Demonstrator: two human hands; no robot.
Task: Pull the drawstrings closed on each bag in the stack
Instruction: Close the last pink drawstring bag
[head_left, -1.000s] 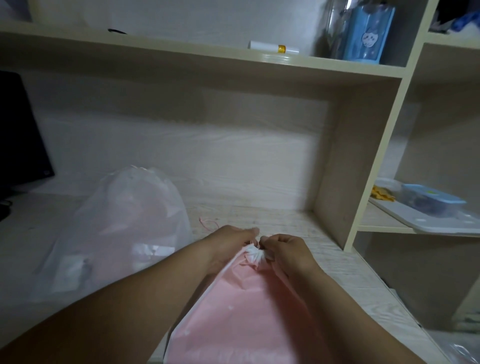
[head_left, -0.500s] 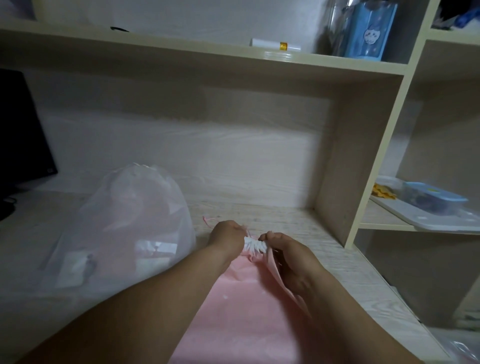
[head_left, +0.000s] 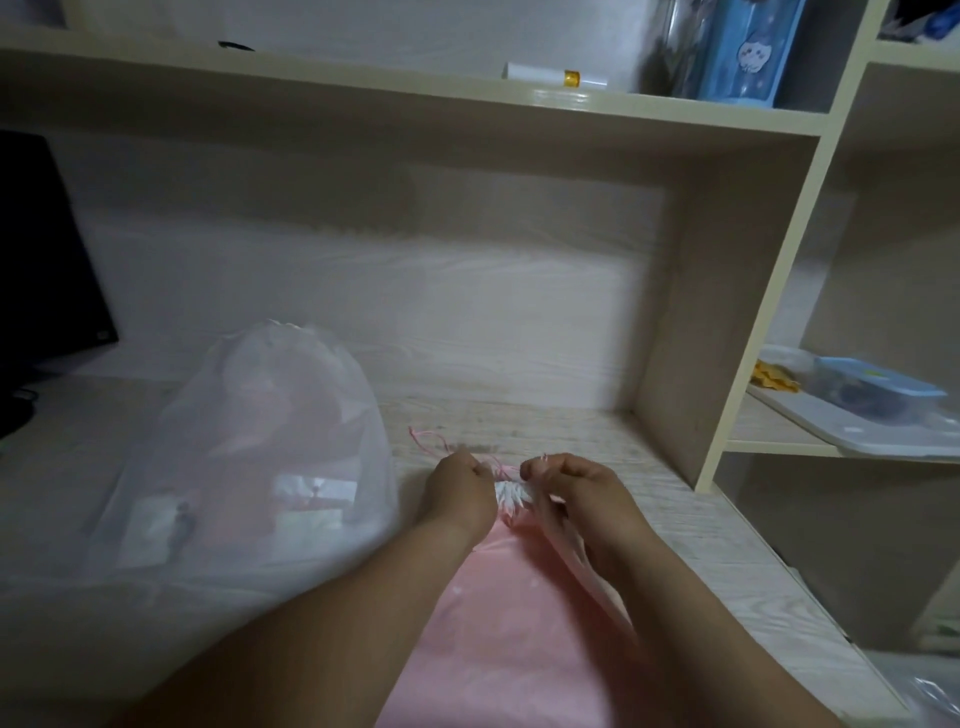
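Note:
A pink drawstring bag lies on the desk in front of me, its white top hem bunched tight between my hands. My left hand grips the hem's left side with curled fingers. My right hand pinches the right side of the hem and the bag's edge. A thin pink drawstring trails in a loop on the desk just beyond my left hand. To the left lies a translucent white drawstring bag, gathered at its far top.
The wooden desk sits under a shelf with an upright divider at the right. A dark monitor stands at far left. A white tray with a blue-lidded box rests on the right side shelf.
My hands have drawn slightly apart at the bunched hem and shifted a little farther up the desk. The pink drawstring loop shows more beyond my left hand.

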